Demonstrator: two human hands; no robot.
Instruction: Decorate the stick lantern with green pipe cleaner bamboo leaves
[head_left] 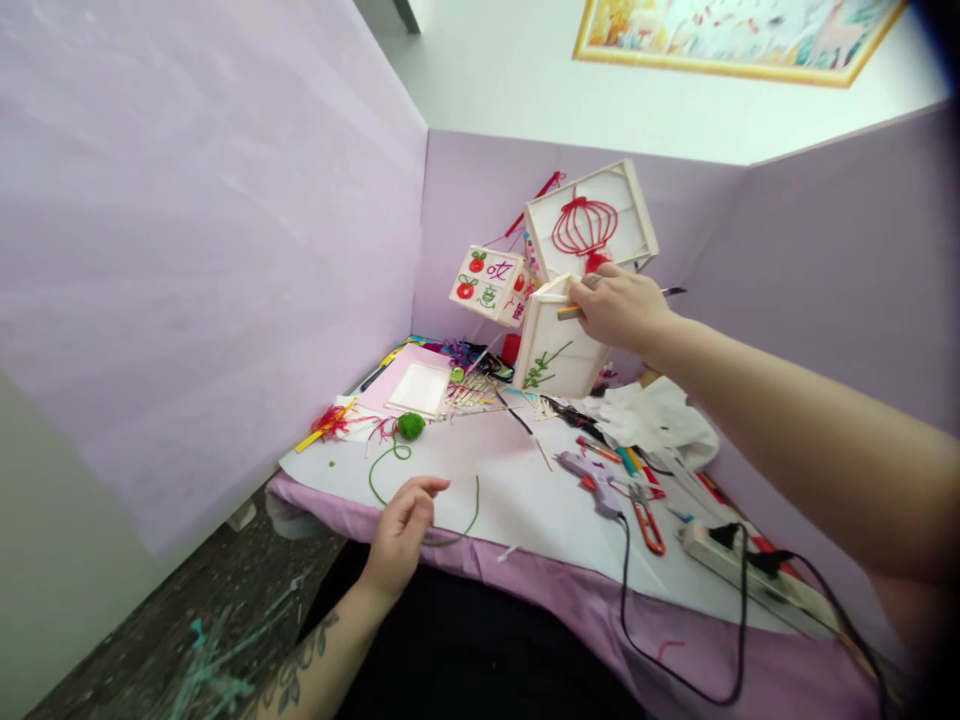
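My right hand (626, 305) reaches forward, its fingers closed at the top edge of a white, wood-framed lantern panel (574, 355) with a green bamboo design. A slim tool, yellowish-grey at one end (570, 313) and dark at the other (676, 291), crosses the same hand; its kind is unclear. Right behind is a larger wood-framed lantern piece (626, 190) with a red lantern outline. My left hand (405, 525) is curled at the table's near edge, with green yarn (454, 540) passing through or behind its fingers. That yarn runs to a green ball (411, 427).
A small decorated box lantern (484, 285) hangs at the back. Glue gun (592, 480), red-handled scissors (649, 525), pliers (574, 415) and power strip (757, 575) lie on the right, with a cord looping over the front edge. Lilac partitions (247, 230) enclose the table.
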